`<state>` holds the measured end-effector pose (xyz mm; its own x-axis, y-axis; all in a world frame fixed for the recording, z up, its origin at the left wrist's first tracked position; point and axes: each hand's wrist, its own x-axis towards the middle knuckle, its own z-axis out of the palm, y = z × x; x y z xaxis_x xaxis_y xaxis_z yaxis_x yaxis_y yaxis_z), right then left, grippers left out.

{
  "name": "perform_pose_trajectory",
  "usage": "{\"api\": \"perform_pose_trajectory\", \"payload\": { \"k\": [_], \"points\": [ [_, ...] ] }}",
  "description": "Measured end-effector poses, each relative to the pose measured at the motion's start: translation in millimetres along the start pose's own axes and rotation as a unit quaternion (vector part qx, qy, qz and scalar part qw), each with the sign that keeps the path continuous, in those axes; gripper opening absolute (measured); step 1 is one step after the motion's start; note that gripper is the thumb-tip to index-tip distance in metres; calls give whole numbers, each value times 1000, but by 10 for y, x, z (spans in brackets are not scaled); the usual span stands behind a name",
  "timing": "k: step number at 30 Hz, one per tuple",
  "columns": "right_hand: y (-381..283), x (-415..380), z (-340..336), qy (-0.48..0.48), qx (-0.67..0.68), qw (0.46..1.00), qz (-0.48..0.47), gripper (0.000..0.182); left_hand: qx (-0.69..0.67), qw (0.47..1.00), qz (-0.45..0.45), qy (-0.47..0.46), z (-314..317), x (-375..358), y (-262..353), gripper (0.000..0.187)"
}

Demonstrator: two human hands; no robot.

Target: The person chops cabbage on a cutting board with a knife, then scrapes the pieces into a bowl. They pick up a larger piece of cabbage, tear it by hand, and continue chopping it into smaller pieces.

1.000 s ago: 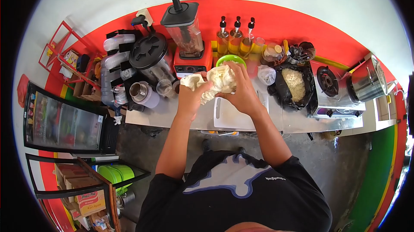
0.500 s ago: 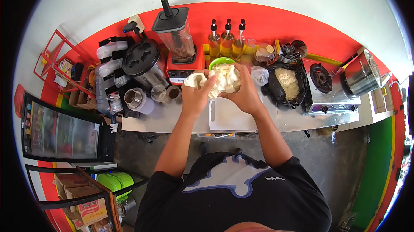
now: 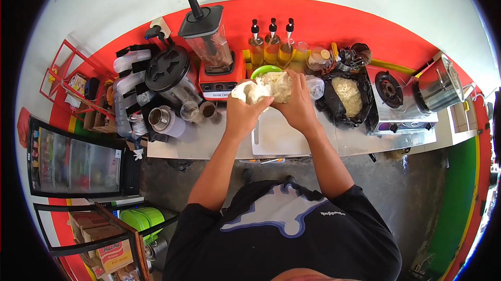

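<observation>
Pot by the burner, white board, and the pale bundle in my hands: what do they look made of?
Pot: polished metal, probably stainless steel, given its mirror-like shine. Board: likely plastic, smooth and evenly white, with a handle slot. Bundle: soft, creased and cream; thin plastic, cloth or dough, I can't tell.

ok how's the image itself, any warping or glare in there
Head view: strong wide-angle bending, the red wall band arching and the corners falling to black; head view: a bright, washed-out strip at the far right edge; head view: soft shine on the metal counter; head view: the pale clump at the left hand looks bright, its fine texture hard to read.
</observation>
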<state>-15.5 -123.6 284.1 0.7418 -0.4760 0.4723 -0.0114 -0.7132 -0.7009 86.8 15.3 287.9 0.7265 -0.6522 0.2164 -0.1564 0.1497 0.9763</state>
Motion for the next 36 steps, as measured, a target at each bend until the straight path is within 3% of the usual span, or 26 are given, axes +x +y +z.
{"api": "perform_pose_trajectory", "payload": {
  "k": [7,9,12,18,22,30,33,36],
  "points": [
    [57,-20,2,36,-23,999,23,86,-47,998,1,39,160,42,-132,32],
    [108,-35,3,49,-22,998,35,87,45,998,36,40,199,36,-143,32],
    [200,-54,-16,48,-30,997,57,88,22,999,15,34,249,58,-200,32],
    [548,-148,-245,37,-105,983,146,88,-6,999,26,36,425,50,-126,32],
    [867,-473,-564,14,-109,975,195,89,18,999,-18,-34,554,93,-236,32],
    [1919,-1508,-957,16,-169,944,281,95,-10,976,-176,-125,1396,-181,-1084,34],
    [2219,-1842,-1035,-4,-189,913,362,97,15,967,-212,-139,1602,-295,-1249,32],
    [2427,-2056,-1024,0,-178,909,376,97,19,957,-247,-151,1705,-426,-1403,32]
  ]
}}
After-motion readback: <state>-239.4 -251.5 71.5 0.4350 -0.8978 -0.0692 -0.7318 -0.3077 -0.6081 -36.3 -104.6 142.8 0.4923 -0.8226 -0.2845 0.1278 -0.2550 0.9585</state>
